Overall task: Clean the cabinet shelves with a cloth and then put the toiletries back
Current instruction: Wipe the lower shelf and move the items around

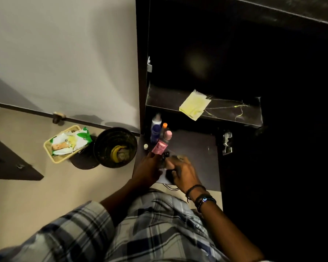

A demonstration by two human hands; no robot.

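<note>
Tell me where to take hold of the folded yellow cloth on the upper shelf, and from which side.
Pinch the folded yellow cloth by its near corner, which juts past the front edge of the dark upper shelf. Come from the open front, thumb above, fingers beneath; the rest lies flat on the board.

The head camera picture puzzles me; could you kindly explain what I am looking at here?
There is no machine: the grips are a person's bare hands, filmed by one camera worn on the head, looking down. The left grip holds a pink tube at the lower shelf of a dark cabinet, beside a blue bottle and an orange-capped bottle. The right grip is blurred, so what it holds is unclear. A yellow cloth lies on the upper shelf. A bin and a basket stand on the floor.
</note>
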